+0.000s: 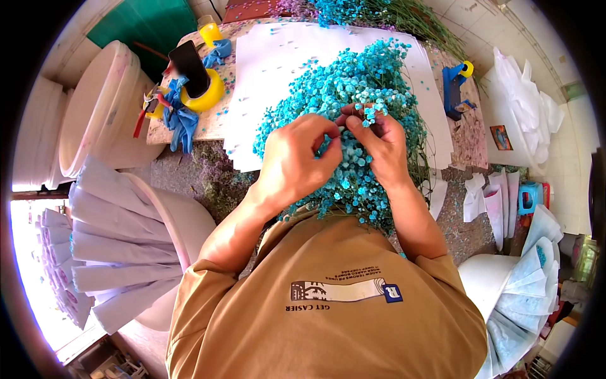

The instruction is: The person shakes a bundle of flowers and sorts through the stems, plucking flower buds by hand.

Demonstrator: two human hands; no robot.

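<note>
A large bunch of turquoise baby's breath (353,82) lies on white paper sheets (259,57) and reaches toward my body. Over its middle, my right hand (382,142) pinches a small sprig of baby's breath (371,114) between thumb and fingers. Close by on the left, my left hand (300,155) is closed, thumb and fingertips brought together near the right fingertips. Whatever those left fingers hold is too small or hidden to make out.
A phone (189,68) leans on a yellow tape roll (207,93), beside blue gloves (181,120). A blue tape dispenser (452,91) stands right. More stems (420,22) lie at the back. Buckets of paper-wrapped bundles (126,234) flank me, left and right.
</note>
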